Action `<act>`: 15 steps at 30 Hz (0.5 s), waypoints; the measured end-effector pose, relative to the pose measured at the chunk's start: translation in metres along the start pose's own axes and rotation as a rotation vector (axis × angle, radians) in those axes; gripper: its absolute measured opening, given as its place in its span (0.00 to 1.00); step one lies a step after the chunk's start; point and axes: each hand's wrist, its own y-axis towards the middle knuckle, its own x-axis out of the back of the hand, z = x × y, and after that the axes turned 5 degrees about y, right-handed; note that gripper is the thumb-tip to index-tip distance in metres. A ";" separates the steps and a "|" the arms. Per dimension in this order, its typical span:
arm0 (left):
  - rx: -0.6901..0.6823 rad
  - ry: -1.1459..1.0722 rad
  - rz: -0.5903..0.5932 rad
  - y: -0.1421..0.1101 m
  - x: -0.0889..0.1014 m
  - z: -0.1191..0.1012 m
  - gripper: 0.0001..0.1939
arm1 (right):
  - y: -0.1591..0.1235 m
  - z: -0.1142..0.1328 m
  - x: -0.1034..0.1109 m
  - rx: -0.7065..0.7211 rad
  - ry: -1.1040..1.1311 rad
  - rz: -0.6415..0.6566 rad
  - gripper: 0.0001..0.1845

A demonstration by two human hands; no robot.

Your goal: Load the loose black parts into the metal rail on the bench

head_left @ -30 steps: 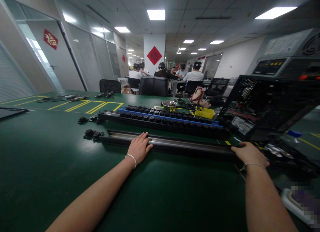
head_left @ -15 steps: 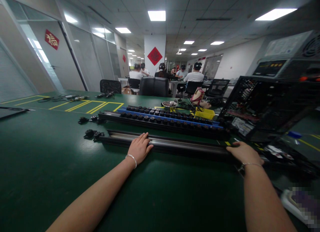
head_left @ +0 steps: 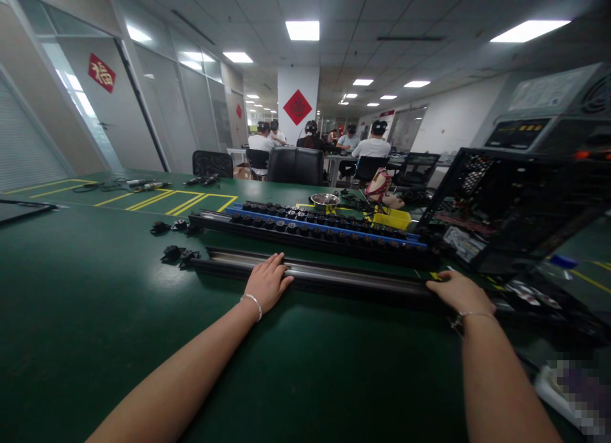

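A long dark rail (head_left: pixel 348 279) with a shiny metal strip lies across the green table (head_left: pixel 95 316) in front of me. My left hand (head_left: pixel 267 282) rests flat on it near its left part, fingers stretched out over the strip. My right hand (head_left: pixel 459 291) lies on the rail's right end, fingers curled down over it. Behind it lie two more long strips: a black rail (head_left: pixel 305 233) and a blue rail (head_left: pixel 324 221), both lined with black round parts.
A black open computer case (head_left: pixel 506 204) stands at the right. Small black parts (head_left: pixel 174 255) lie left of the rails. A metal bowl (head_left: pixel 324 200) and a yellow bin (head_left: pixel 391 217) sit behind. Several people sit at far desks.
My right hand has slid a little to the left along the rail's right end. The left hand has stayed in place.
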 end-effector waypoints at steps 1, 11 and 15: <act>-0.001 0.001 -0.002 0.000 0.000 0.000 0.17 | 0.000 0.000 -0.001 0.007 -0.002 0.003 0.24; 0.009 -0.030 -0.002 0.000 0.004 -0.002 0.16 | -0.002 0.008 -0.004 0.046 -0.005 0.051 0.24; 0.011 -0.015 0.013 0.000 0.004 -0.002 0.16 | -0.008 0.015 -0.005 0.064 0.003 0.041 0.24</act>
